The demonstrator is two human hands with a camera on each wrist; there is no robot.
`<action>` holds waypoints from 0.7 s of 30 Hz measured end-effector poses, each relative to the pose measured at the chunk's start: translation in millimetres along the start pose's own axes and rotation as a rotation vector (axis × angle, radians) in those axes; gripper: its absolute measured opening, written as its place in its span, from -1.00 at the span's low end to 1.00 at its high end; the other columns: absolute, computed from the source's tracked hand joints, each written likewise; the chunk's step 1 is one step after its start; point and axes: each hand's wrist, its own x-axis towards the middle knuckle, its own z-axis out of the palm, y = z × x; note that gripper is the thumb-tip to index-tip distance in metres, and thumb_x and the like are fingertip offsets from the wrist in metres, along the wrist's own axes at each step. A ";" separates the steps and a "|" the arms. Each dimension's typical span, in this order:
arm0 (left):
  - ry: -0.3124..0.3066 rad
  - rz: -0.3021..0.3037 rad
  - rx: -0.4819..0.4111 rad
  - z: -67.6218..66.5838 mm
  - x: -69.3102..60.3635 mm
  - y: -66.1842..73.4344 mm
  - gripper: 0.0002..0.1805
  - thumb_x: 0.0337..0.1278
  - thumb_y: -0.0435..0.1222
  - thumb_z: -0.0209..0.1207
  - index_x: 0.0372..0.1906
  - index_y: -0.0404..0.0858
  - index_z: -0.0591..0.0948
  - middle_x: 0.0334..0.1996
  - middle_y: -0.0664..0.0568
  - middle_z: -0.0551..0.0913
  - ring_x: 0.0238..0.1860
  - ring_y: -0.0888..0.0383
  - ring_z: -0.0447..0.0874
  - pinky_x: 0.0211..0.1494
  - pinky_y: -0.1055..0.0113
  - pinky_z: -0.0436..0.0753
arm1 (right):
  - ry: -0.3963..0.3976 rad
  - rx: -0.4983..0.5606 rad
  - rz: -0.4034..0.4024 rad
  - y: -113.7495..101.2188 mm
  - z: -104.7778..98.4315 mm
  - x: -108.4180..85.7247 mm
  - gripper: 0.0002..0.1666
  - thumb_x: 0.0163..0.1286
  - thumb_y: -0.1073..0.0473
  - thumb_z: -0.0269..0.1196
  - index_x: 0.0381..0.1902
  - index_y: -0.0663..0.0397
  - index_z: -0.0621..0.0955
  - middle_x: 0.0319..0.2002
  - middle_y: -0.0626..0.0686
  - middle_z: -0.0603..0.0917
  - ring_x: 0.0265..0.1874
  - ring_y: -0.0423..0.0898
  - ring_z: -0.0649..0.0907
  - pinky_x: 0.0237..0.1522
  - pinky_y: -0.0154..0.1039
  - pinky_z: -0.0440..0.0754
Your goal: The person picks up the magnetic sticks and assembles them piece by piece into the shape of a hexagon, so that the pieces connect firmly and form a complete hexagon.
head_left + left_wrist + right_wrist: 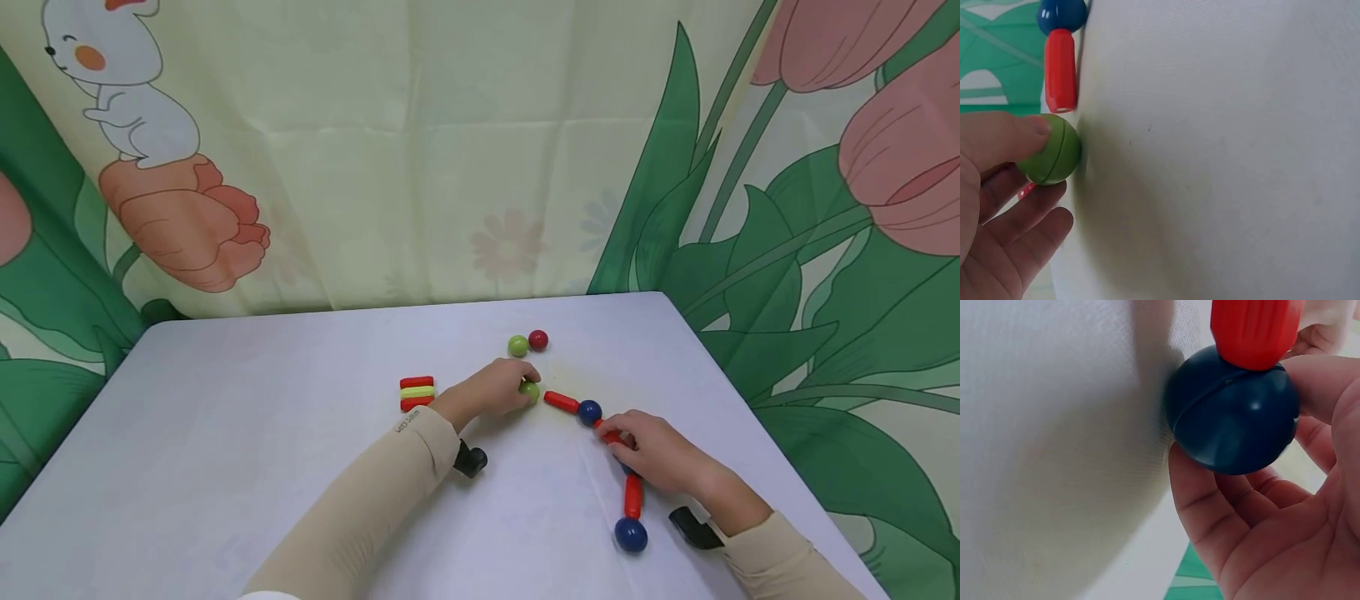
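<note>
Off to the left of the left hand (491,390), beside its wrist, I can see a little bundle of red and yellow-green sticks (417,393) lying side by side on the white tablecloth (247,467). A black gadget (470,460) pokes out below that same wrist. The left hand is pinching a green ball (1054,150) between thumb and fingers, low over the cloth. Just beyond the hand sit a second green ball (518,346) and, right next to it, a red ball (537,339). Immediately to the right of the left fingertips a chain begins: its first red stick (561,402) points its free end at the pinched ball, so close that I can't tell whether they touch. That stick runs into the upper blue ball (589,412), and another red stick (611,435) goes on from there, partly under the fingers of the right hand (660,450). The right hand grasps the middle blue ball (1232,415), thumb on one side, fingers curled beneath. Nearer the person than that hand, the last red stick (633,497) leads to the lower blue ball (631,534) at the chain's end.
</note>
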 end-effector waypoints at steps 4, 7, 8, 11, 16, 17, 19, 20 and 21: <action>0.013 0.005 -0.015 0.6 -1.9 -0.4 -0.64 0.33 -0.29 0.25 0.19 -0.26 0.61 -0.05 0.05 0.64 -0.10 0.16 0.51 0.08 0.39 0.51 | 0.009 0.019 0.011 0.2 1.1 -1.7 -0.68 0.37 0.31 0.28 0.07 0.03 0.68 -0.21 -0.05 0.57 -0.30 -0.09 0.50 -0.33 -0.30 0.57; 0.017 0.004 -0.029 0.2 -3.1 -0.2 -0.63 0.33 -0.30 0.26 0.19 -0.26 0.61 -0.06 0.04 0.64 -0.09 0.16 0.51 0.08 0.38 0.52 | 0.018 0.040 0.016 -0.4 1.6 -3.0 -0.68 0.38 0.31 0.27 0.07 0.02 0.67 -0.19 -0.04 0.59 -0.27 -0.08 0.51 -0.31 -0.30 0.60; 0.017 0.003 -0.035 -0.1 -3.4 0.0 -0.63 0.33 -0.30 0.26 0.19 -0.27 0.62 -0.06 0.04 0.64 -0.09 0.16 0.52 0.09 0.38 0.52 | 0.022 0.048 0.017 -0.6 1.7 -3.2 -0.68 0.38 0.31 0.27 0.08 0.02 0.67 -0.18 -0.04 0.59 -0.27 -0.08 0.51 -0.30 -0.31 0.60; 0.011 -0.004 -0.050 -0.8 -4.2 0.5 -0.63 0.32 -0.31 0.26 0.19 -0.27 0.61 -0.06 0.04 0.64 -0.09 0.16 0.51 0.08 0.39 0.52 | 0.032 0.074 0.019 -1.8 1.7 -3.5 -0.67 0.38 0.32 0.27 0.08 0.01 0.67 -0.16 -0.03 0.60 -0.26 -0.07 0.52 -0.30 -0.31 0.61; 0.009 -0.018 -0.056 -2.0 -5.4 1.6 -0.62 0.33 -0.31 0.25 0.20 -0.27 0.61 -0.06 0.03 0.64 -0.10 0.15 0.50 0.07 0.38 0.52 | 0.028 0.090 0.036 -4.0 1.3 -2.9 -0.66 0.38 0.32 0.25 0.10 0.04 0.64 -0.11 0.00 0.62 -0.25 -0.06 0.54 -0.30 -0.30 0.63; 0.010 -0.017 -0.051 -2.2 -5.7 1.8 -0.63 0.33 -0.31 0.25 0.20 -0.27 0.61 -0.06 0.03 0.64 -0.09 0.15 0.50 0.08 0.38 0.52 | 0.023 0.089 0.045 -4.4 1.3 -2.5 -0.65 0.38 0.32 0.26 0.12 0.05 0.62 -0.10 0.02 0.63 -0.24 -0.06 0.55 -0.28 -0.29 0.65; 0.010 -0.019 -0.046 -2.6 -6.1 2.0 -0.63 0.33 -0.31 0.25 0.20 -0.26 0.61 -0.06 0.04 0.64 -0.10 0.16 0.50 0.07 0.38 0.52 | 0.014 0.082 0.065 -5.5 0.8 -1.4 -0.63 0.38 0.30 0.28 0.14 0.09 0.58 -0.11 0.03 0.63 -0.22 -0.06 0.58 -0.26 -0.25 0.67; 0.010 -0.017 -0.044 -2.6 -6.4 2.1 -0.63 0.33 -0.31 0.25 0.19 -0.27 0.61 -0.06 0.04 0.64 -0.09 0.16 0.50 0.08 0.38 0.52 | 0.011 0.079 0.075 -6.1 0.3 -0.4 -0.61 0.38 0.28 0.29 0.15 0.11 0.55 -0.12 0.04 0.64 -0.22 -0.07 0.59 -0.26 -0.23 0.68; 0.008 -0.018 -0.046 -2.7 -6.7 2.1 -0.63 0.33 -0.31 0.25 0.19 -0.27 0.61 -0.06 0.04 0.64 -0.10 0.15 0.50 0.07 0.38 0.52 | 0.011 0.076 0.088 -6.9 0.0 0.9 -0.58 0.37 0.26 0.31 0.16 0.14 0.53 -0.13 0.05 0.64 -0.23 -0.07 0.60 -0.27 -0.22 0.69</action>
